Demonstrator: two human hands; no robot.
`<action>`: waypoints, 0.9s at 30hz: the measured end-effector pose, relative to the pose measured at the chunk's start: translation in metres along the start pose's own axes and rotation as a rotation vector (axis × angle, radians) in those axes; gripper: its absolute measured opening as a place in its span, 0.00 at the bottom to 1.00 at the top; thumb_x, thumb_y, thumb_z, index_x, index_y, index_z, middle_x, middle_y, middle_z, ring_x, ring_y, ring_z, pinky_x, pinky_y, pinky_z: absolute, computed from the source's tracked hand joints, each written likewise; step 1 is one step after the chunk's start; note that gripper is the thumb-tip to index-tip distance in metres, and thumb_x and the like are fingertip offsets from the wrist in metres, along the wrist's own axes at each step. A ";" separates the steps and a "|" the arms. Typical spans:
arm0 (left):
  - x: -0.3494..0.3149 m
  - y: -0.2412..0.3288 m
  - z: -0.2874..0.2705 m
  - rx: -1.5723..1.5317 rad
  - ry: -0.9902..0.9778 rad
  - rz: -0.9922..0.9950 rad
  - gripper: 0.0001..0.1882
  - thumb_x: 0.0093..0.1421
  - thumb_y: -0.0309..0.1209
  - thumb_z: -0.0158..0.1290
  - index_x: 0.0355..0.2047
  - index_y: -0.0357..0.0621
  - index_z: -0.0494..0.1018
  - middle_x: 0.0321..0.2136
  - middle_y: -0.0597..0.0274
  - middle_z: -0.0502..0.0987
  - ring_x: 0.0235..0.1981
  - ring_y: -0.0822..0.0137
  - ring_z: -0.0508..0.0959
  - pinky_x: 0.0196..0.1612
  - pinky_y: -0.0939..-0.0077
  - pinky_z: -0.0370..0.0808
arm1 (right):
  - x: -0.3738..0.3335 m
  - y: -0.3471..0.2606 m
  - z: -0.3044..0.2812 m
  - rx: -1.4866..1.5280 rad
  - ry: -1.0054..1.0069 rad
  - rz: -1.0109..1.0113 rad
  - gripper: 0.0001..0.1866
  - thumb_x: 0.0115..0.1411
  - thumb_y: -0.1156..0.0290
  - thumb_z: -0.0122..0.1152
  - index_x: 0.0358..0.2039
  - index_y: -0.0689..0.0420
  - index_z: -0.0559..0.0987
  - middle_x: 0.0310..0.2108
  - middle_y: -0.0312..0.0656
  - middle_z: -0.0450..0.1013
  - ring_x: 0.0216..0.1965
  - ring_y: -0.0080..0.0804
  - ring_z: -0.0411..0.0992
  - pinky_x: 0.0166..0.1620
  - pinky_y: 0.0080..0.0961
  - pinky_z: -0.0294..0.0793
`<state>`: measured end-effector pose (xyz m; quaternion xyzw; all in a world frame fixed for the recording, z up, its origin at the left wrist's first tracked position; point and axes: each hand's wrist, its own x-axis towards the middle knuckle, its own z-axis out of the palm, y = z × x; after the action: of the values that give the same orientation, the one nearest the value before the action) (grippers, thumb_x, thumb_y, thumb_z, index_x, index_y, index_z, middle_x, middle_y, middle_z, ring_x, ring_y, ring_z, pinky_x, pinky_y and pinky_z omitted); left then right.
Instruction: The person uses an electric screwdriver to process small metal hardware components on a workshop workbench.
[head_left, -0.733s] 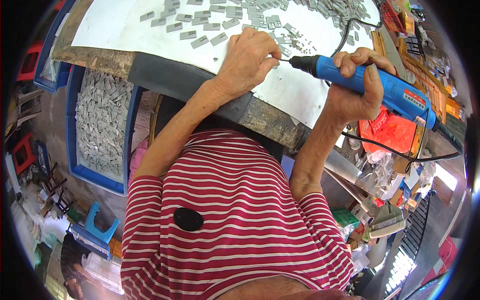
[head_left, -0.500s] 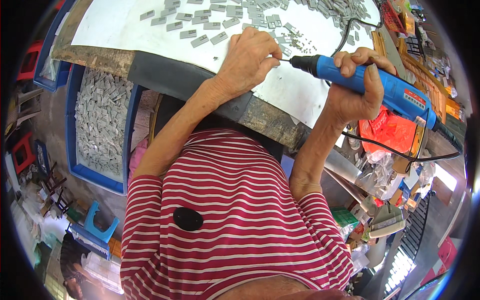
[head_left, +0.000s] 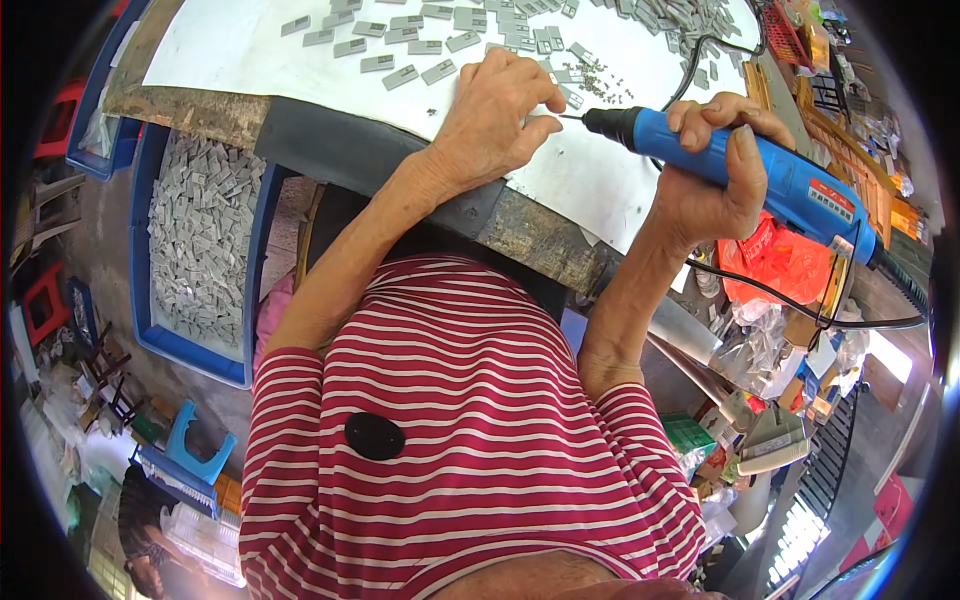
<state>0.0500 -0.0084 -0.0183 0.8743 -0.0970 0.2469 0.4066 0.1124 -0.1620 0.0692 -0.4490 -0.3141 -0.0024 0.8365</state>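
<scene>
Parting from a pinch, the thumb and forefinger of the left hand [head_left: 497, 118] are now held apart beside the bit [head_left: 572, 117], anything within indiscernible, so the blue electric screwdriver [head_left: 795, 187] above the desk [head_left: 230, 60] is seemingly steadied by the wrapped right hand [head_left: 705, 203] alone.
</scene>
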 end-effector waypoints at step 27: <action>-0.006 -0.005 0.007 0.060 -0.016 -0.048 0.05 0.44 0.23 0.53 0.23 0.39 0.69 0.21 0.59 0.70 0.27 0.60 0.68 0.33 0.68 0.64 | 0.008 0.017 0.027 -0.158 0.083 0.102 0.08 0.44 0.81 0.56 0.27 0.67 0.69 0.15 0.46 0.68 0.17 0.30 0.67 0.26 0.28 0.70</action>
<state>0.0489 -0.0108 -0.0283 0.8902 -0.0720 0.2328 0.3850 0.1096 -0.1291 0.0720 -0.5286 -0.2547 -0.0032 0.8097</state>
